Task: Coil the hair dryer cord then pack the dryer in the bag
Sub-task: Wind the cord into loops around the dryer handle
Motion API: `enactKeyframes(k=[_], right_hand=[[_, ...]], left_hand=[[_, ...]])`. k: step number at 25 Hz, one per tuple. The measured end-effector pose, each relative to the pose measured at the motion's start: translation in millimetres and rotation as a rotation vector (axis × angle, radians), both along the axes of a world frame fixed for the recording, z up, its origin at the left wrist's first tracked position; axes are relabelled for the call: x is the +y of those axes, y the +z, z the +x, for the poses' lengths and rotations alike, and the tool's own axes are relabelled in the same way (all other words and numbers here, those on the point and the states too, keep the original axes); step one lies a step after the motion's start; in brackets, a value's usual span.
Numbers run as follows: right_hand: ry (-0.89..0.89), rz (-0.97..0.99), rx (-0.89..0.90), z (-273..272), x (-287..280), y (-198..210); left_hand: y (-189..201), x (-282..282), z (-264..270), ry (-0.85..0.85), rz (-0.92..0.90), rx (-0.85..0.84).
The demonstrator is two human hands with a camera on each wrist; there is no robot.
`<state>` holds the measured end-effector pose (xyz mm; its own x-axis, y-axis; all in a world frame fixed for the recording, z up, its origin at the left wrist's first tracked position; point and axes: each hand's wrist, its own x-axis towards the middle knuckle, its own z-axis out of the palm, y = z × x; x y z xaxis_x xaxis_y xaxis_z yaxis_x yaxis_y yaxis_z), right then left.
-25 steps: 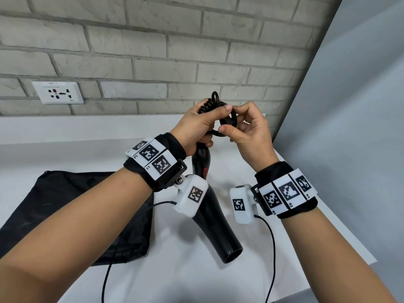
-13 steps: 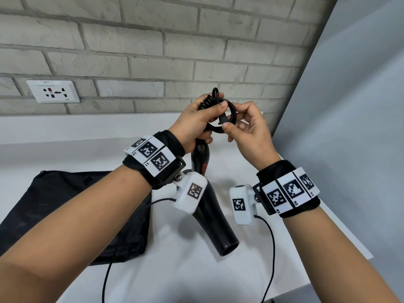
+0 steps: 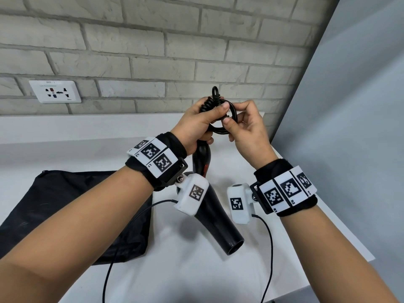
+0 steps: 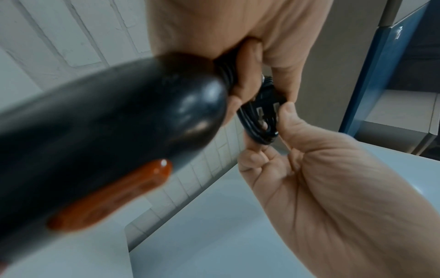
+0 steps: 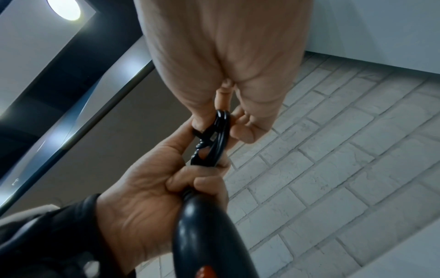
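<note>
Dryer [image 3: 215, 217] hangs nozzle-down toward the viewer, both hands' fingers [image 3: 226, 122] pinching its coiled cord [image 3: 231, 125].

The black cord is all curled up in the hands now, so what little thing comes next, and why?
Probably tuck the plug into the coiled black cord so it stays wound. The left hand grips the black hair dryer and coil, the right hand pinches the plug, and the flat black fabric bag waits on the white counter.

No text is legible on anything shown.
</note>
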<state>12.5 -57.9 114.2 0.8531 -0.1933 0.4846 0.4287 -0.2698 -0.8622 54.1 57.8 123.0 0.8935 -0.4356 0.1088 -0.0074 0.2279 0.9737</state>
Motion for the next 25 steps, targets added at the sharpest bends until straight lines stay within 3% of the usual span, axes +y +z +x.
enactKeyframes(k=[8,19,25], right_hand=[[0.006,0.035,-0.080,1.8,5.5,-4.6],[-0.116,0.040,0.036,0.9,0.3,-7.4],[-0.020,0.081,0.142,2.8,-2.5,-0.8]], left_hand=[[1.8,-3.7,-3.5,-0.003,-0.040,0.041],[2.0,-3.9,-5.7,-0.046,-0.073,-0.031],[-3.9,-4.7,-1.0,0.013,-0.013,-0.017]])
